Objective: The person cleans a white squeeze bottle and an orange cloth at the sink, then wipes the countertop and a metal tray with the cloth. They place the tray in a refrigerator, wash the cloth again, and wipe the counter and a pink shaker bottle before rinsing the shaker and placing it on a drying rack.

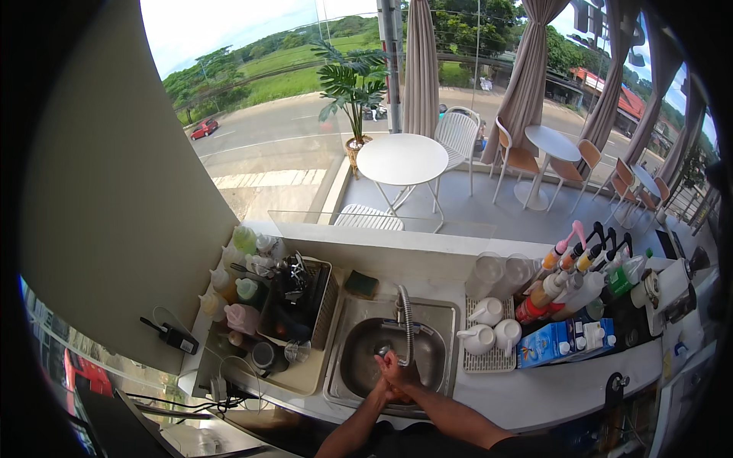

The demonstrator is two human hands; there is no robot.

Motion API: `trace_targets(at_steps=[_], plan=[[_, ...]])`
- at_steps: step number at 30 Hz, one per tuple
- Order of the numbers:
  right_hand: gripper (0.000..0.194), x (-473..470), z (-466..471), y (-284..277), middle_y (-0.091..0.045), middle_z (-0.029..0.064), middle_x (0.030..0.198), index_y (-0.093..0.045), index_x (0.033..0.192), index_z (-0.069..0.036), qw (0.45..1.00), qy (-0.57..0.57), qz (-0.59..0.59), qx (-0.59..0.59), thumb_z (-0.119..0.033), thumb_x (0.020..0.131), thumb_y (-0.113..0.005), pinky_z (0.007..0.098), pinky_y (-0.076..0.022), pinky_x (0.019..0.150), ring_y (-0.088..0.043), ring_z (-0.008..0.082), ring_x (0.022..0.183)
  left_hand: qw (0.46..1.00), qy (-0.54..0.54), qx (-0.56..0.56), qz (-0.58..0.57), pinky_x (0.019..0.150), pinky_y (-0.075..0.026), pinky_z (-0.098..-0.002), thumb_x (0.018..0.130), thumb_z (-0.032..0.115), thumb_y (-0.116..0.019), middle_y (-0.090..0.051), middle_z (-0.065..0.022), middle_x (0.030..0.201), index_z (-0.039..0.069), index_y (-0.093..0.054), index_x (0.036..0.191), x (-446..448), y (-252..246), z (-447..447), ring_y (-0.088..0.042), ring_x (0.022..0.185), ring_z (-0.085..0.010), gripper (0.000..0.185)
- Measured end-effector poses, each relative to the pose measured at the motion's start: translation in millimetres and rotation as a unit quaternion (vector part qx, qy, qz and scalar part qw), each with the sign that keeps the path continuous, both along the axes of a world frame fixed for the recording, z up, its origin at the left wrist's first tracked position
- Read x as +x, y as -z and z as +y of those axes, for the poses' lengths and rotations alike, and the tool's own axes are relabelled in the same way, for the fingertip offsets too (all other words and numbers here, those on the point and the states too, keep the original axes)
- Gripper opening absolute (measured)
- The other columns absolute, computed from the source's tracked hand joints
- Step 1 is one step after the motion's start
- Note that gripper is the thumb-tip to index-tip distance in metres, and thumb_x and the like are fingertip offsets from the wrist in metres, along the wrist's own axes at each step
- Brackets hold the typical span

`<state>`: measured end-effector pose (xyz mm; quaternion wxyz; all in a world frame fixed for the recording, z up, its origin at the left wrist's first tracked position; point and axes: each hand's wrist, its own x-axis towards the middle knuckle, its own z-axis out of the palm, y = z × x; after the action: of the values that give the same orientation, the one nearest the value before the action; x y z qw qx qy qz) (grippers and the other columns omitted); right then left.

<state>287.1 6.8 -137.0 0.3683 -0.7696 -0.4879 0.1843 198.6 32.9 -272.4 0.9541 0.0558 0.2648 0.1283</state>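
Over a stainless steel sink (354,366), my left hand (385,389) and my right hand (399,371) are pressed together, one laid over the other. They are beneath the end of a coiled spring faucet (408,320), whose neck arches down towards me. The right hand lies on top and hides much of the left one. No object shows between them, though their palms are hidden. Whether water is running cannot be made out. On the sink's back left corner lies a green and yellow scouring sponge (361,284).
Left of the sink, a basket (327,309) of utensils stands on a tray beside squeeze bottles (223,283). To the right, white cups (479,339) rest on a drying rack (489,363), near milk cartons (541,343) and pump bottles (550,289). A low glass panel (378,226) edges the counter's back.
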Motion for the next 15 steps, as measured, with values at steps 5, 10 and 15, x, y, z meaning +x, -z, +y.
trace_targets(at_steps=[5, 10, 15], plan=[[0.051, 45, 3, 12, -0.065, 0.0110, 0.069, -0.068, 0.084, -0.004, 0.967, -0.080, 0.222, -0.095, -0.054, 0.092, -0.059, 0.0375, -0.0479, 0.062, -0.063, 0.0238, 0.064, 0.980, 0.026, 0.128, 0.150, 0.090, -0.054, -0.0463, 0.103, 0.044, -0.036, -0.066, -0.0144, 0.113, 0.007, -0.058, 0.123, -7, -61, 16, -0.066, 0.101, -0.0293, 0.048], [0.027, 46, -16, 36, -0.068, 0.0067, 0.082, -0.072, 0.094, -0.002, 0.911, -0.156, 0.357, -0.132, -0.028, 0.091, -0.066, 0.0313, -0.0504, 0.071, -0.065, 0.0171, 0.080, 0.980, 0.049, 0.088, 0.170, 0.079, -0.052, -0.0334, 0.099, 0.046, -0.052, -0.065, -0.0077, 0.105, 0.006, -0.059, 0.117, -11, -76, 23, -0.063, 0.093, -0.0167, 0.045], [0.012, 68, -14, 50, -0.059, 0.0011, 0.070, -0.058, 0.076, -0.002, 0.774, 0.224, 0.573, 0.149, 0.008, 0.081, -0.053, 0.0266, -0.0492, 0.066, -0.061, 0.0134, 0.068, 0.873, 0.264, 0.373, 0.171, 0.070, -0.049, -0.0238, 0.091, 0.043, -0.068, -0.064, 0.0021, 0.090, 0.006, -0.061, 0.117, -22, -100, 20, -0.059, 0.076, -0.0070, 0.046]])
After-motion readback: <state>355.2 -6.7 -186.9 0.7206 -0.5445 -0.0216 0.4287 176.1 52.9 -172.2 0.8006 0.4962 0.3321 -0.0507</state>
